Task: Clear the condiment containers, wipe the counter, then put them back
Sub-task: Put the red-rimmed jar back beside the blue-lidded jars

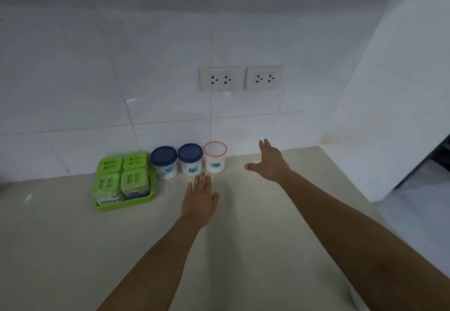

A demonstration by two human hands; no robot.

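Two wall sockets (241,78) side by side on white tiled wall (97,79).

Three jars (190,162) right of tray (151,195), against wall (146,91).

A green tray (151,195) holding four green-lidded containers (121,176) sits against the wall; beside it stand two blue-lidded jars (163,162) and a red-rimmed jar (215,157), upright on the beige counter (73,237).

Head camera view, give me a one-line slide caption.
Both open hands, left and right, reach toward three labelled jars beside a green tray of lidded containers on the counter.
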